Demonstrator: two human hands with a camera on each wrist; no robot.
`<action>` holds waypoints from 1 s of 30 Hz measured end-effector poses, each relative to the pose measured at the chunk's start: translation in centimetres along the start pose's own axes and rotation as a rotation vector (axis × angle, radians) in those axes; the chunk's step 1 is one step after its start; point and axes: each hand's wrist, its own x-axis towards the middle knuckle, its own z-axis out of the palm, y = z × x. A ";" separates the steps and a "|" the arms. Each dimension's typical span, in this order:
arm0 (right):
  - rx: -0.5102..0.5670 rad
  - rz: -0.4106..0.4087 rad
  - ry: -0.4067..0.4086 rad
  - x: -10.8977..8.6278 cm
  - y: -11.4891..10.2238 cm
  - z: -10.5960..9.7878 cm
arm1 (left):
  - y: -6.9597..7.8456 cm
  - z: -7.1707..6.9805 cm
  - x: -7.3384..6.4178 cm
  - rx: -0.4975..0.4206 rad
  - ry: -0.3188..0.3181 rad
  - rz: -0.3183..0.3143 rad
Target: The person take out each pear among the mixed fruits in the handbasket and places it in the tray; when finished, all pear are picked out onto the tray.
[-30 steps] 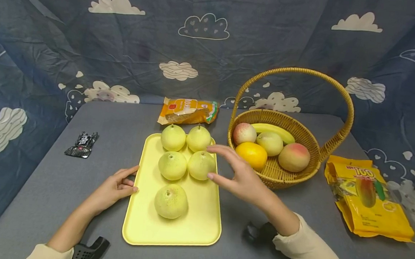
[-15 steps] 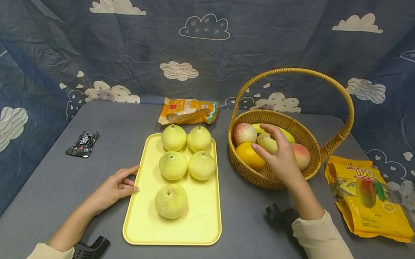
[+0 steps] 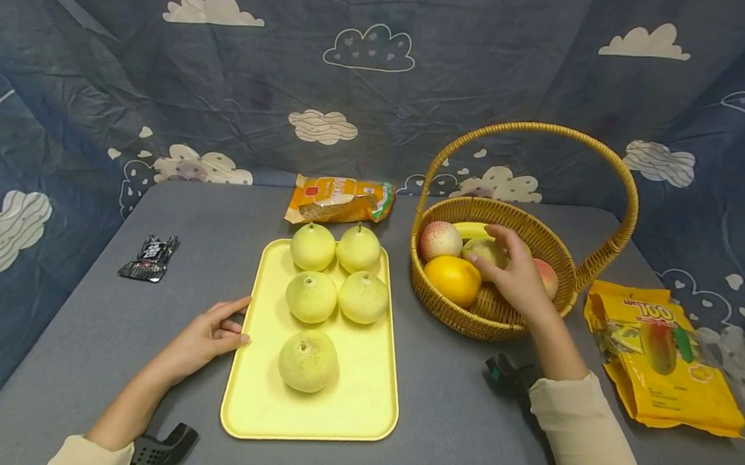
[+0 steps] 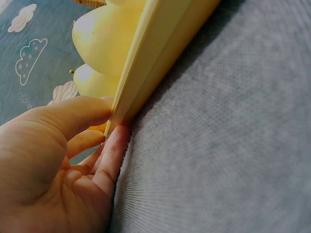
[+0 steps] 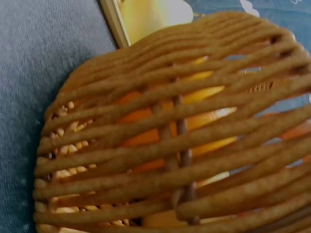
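Observation:
My left hand (image 3: 199,343) holds the left rim of a pale yellow tray (image 3: 361,397). The left wrist view shows the thumb on that rim and a finger low against the tray's outer side. Several yellow-green pears (image 3: 308,361) stand on the tray. My right hand (image 3: 525,283) reaches into a wicker basket (image 3: 444,324), thumb and fingers curled round a pale green fruit (image 3: 478,248). An orange (image 3: 452,280), a banana (image 3: 470,230) and two peaches (image 3: 440,241) lie beside it. Basket weave (image 5: 146,145) hides the right hand in the right wrist view.
The basket's tall handle (image 3: 535,126) arches above the right hand. An orange snack bag (image 3: 338,201) lies behind the tray, a yellow mango candy bag (image 3: 662,354) right of the basket. A small black wrapper (image 3: 150,259) lies at left.
My right hand has moved right from beside the tray's pears into the basket, and its fingers have come down round the pale green fruit. The left hand stays on the tray's rim.

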 end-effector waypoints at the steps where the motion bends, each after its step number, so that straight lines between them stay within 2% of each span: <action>1: -0.011 0.007 -0.009 0.2 0.7 -0.1 | 0.0 0.0 0.0 0.003 0.001 0.000; 13: -0.229 0.111 -0.149 1.1 1.9 -1.2 | 0.1 0.1 0.0 0.005 -0.003 -0.002; 19: -0.300 0.064 -0.180 1.7 2.2 -1.4 | 0.0 0.0 0.0 0.003 -0.006 -0.008; 24: -0.347 0.022 -0.247 2.4 2.2 -1.6 | 0.1 0.0 0.0 0.000 -0.005 -0.010; 30: -0.355 0.043 -0.348 3.3 2.0 -2.0 | 0.3 0.0 0.0 -0.003 -0.005 -0.014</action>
